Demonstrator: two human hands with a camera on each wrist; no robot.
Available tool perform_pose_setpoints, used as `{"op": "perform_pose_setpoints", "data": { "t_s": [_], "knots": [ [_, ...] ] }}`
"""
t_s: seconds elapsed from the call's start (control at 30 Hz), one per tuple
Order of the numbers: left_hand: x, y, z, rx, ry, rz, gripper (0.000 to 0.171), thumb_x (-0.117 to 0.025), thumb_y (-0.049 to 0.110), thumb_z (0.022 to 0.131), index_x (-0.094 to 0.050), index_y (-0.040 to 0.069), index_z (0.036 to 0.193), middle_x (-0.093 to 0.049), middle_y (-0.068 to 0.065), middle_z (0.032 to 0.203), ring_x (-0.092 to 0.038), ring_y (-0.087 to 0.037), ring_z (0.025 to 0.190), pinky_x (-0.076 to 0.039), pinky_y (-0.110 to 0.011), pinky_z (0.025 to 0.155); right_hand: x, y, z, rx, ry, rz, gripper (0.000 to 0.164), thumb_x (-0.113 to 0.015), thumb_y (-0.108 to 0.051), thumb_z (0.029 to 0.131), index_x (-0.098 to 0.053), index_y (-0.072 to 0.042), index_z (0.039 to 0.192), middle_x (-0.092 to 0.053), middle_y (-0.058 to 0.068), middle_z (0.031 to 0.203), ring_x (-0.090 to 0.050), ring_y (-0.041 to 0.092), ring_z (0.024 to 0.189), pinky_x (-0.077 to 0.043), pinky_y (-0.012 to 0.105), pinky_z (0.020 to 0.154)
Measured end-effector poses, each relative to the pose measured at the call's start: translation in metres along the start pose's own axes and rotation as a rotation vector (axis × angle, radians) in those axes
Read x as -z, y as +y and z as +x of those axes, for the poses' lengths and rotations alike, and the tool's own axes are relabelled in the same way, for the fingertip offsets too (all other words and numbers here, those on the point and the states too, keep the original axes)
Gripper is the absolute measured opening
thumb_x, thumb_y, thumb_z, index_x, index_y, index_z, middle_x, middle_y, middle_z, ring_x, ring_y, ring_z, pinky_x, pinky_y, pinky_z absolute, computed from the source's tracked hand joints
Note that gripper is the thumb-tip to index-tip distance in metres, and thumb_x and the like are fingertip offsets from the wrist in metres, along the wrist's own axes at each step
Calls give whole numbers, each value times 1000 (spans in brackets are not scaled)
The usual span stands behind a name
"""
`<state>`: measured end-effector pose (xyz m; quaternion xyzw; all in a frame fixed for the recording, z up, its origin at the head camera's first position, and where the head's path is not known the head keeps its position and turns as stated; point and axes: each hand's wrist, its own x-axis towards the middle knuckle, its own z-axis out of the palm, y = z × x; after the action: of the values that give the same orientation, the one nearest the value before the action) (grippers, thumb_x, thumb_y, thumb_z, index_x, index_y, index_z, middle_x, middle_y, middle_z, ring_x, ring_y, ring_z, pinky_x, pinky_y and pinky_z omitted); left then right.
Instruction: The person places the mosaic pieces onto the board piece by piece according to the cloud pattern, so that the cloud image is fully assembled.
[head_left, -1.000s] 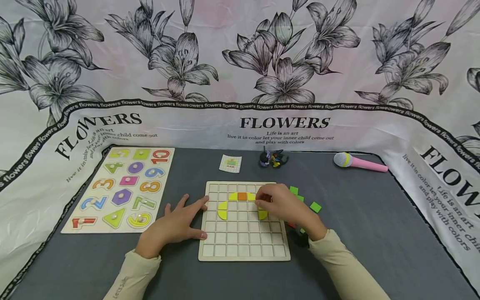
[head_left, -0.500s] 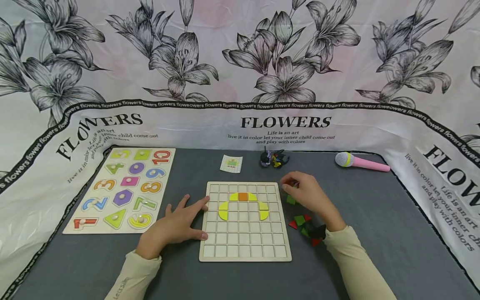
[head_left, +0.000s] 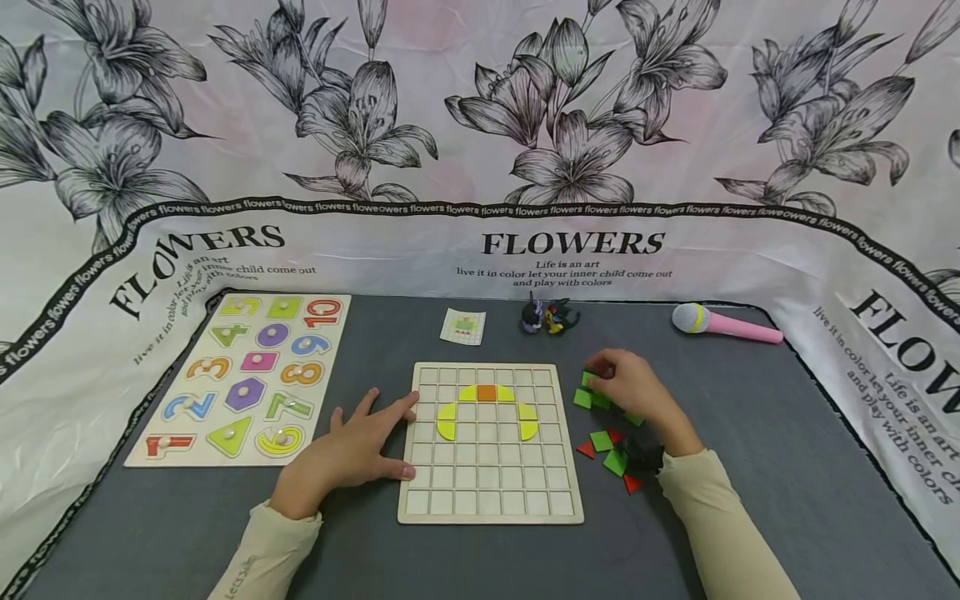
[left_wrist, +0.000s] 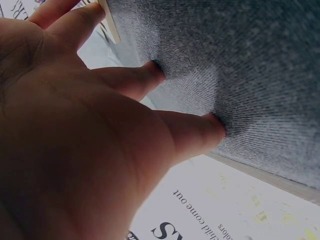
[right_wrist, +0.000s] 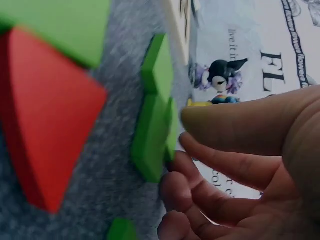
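Observation:
A wooden grid board (head_left: 490, 455) lies in the middle of the head view. It carries yellow rounded tiles (head_left: 446, 429) and an orange square tile (head_left: 486, 393) in an arch. My left hand (head_left: 345, 454) spreads its fingers along the board's left edge; in the left wrist view, fingertips (left_wrist: 215, 130) press the grey cloth. Right of the board, my right hand (head_left: 637, 390) reaches over green square tiles (head_left: 582, 398). In the right wrist view, the thumb (right_wrist: 240, 122) and index finger stand slightly apart, tips right beside the green tiles (right_wrist: 152, 132).
Red tiles (head_left: 632, 483) and more green tiles (head_left: 615, 462) lie near the right wrist. A number-and-shape puzzle board (head_left: 217, 350) is at left. Behind stand a small pattern card (head_left: 462, 327), two figurines (head_left: 551, 317) and a pink toy microphone (head_left: 738, 328).
My right hand has moved from the board's upper right to the green tiles beside it, then slightly farther right and nearer. The left hand stays at the board's edge.

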<state>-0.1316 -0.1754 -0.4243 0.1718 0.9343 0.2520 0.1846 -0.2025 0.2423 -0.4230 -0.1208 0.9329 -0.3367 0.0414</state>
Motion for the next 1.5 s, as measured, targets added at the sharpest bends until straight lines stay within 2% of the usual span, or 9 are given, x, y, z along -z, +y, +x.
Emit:
{"op": "perform_pose_setpoints", "data": {
  "t_s": [0.2, 0.47, 0.6, 0.8, 1.03, 1.3, 1.5],
  "knots": [
    [1, 0, 0, 12, -5, -5, 106, -92, 36, 86, -31, 18, 171, -49, -7, 164, -8, -51, 160, -1, -85, 113, 1, 3, 1, -31, -19, -21, 24, -73, -2, 95, -71, 11, 115, -70, 22, 107, -66, 38, 97, -55, 55, 82],
    [3, 2, 0, 4, -6, -18, 106, -92, 38, 86, -32, 17, 170, -54, -6, 160, -8, -52, 160, 0, -86, 113, 2, 2, 4, -44, 4, -7, 14, -73, 0, 94, -67, 6, 105, -67, 16, 95, -63, 31, 86, -52, 45, 74],
    [3, 2, 1, -12, -1, -23, 105, -92, 36, 86, -32, 15, 170, -56, -7, 158, -9, -53, 159, -1, -87, 112, 2, 1, 5, -35, 28, -2, 10, -72, 0, 95, -69, 5, 104, -69, 17, 96, -64, 31, 87, -52, 45, 75],
    [4, 6, -2, 7, -6, -15, 104, -91, 36, 87, -32, 16, 170, -51, -9, 162, -10, -52, 160, -1, -85, 114, 0, -12, 6, -27, 49, 51, 11, -69, -3, 100, -71, 3, 108, -71, 16, 102, -67, 32, 94, -54, 45, 78],
    [4, 6, -2, 7, 0, -9, 105, -92, 35, 86, -32, 15, 170, -53, -8, 160, -10, -52, 160, -2, -86, 113, -12, -36, 10, 46, 15, 150, 10, -68, -2, 101, -71, 2, 109, -71, 13, 102, -69, 30, 94, -55, 43, 78],
    [3, 6, -1, 9, 1, -9, 105, -92, 37, 86, -32, 16, 170, -53, -6, 161, -10, -51, 160, -2, -85, 113, -28, -62, 14, 120, -41, 203, 9, -68, 1, 101, -71, -1, 109, -71, 9, 102, -68, 24, 92, -56, 43, 80],
    [3, 5, 0, 16, 4, -1, 106, -92, 37, 86, -32, 16, 170, -52, -6, 161, -10, -51, 160, -2, -85, 113, -45, -81, 16, 203, -117, 213, 8, -69, 2, 100, -72, -3, 106, -71, 4, 98, -66, 19, 87, -56, 39, 78]
  ]
}}
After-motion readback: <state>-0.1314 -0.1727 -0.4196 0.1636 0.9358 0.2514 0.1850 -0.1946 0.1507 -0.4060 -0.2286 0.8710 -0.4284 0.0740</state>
